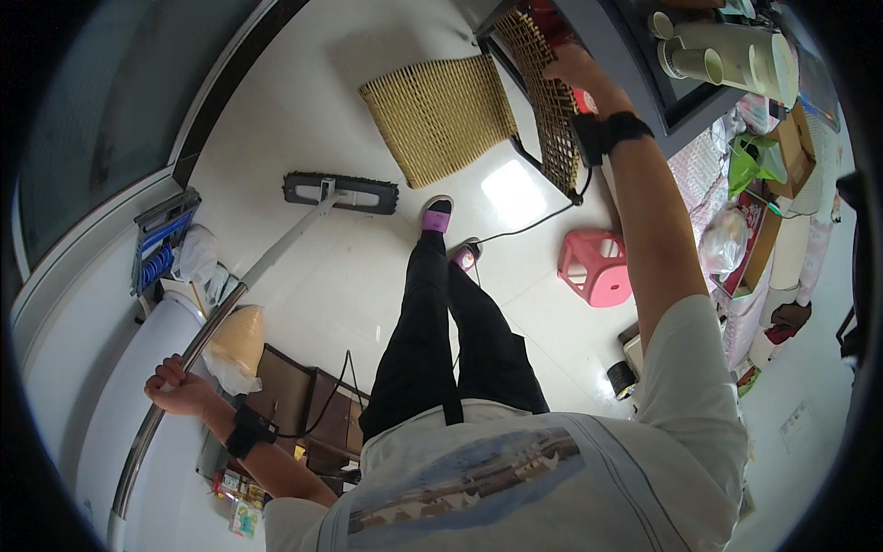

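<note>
My left hand [180, 387] is closed round the metal pole of a flat mop [267, 260]. The pole slants up and to the right from the lower left. Its wide dark mop head [340, 193] lies flat on the floor, left of my feet. At the upper right, my stretched-out right hand [579, 71] grips the top of the woven backrest of a chair [552, 115]. The chair's tan woven seat [437, 120] shows beyond, tilted in the view. My right fingertips are partly hidden at the backrest.
A pink plastic stool [596, 267] stands right of my legs. Beside the chair is a dark table [635, 64] bearing a pale jug [754, 60] and cups. A black cable [529, 227] crosses the floor near my feet. A brown cabinet [317, 409] is at lower left.
</note>
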Available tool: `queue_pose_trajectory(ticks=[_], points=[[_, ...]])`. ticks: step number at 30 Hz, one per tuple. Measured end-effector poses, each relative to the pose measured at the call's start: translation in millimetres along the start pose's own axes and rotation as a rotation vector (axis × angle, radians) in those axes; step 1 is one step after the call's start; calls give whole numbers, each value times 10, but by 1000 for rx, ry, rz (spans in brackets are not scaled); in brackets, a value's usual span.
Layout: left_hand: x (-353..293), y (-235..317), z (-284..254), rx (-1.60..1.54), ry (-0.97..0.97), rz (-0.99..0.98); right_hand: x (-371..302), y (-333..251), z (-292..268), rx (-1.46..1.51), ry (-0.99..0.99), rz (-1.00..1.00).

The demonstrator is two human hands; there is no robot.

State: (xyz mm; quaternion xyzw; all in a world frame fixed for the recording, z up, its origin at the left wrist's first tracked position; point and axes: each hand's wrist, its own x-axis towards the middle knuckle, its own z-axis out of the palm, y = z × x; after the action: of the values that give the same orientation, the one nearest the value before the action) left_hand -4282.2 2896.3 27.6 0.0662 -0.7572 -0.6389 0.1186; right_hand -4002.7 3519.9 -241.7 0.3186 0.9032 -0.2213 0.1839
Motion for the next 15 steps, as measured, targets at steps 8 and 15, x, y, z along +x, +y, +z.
queue_pose_trajectory(ticks=[8,15], points=[[76,-84,-188,-34,28,-24,598,-374,86,74,259,167],[24,-75,-251,-87,-94,-37,626,-337,176,219,246,261]])
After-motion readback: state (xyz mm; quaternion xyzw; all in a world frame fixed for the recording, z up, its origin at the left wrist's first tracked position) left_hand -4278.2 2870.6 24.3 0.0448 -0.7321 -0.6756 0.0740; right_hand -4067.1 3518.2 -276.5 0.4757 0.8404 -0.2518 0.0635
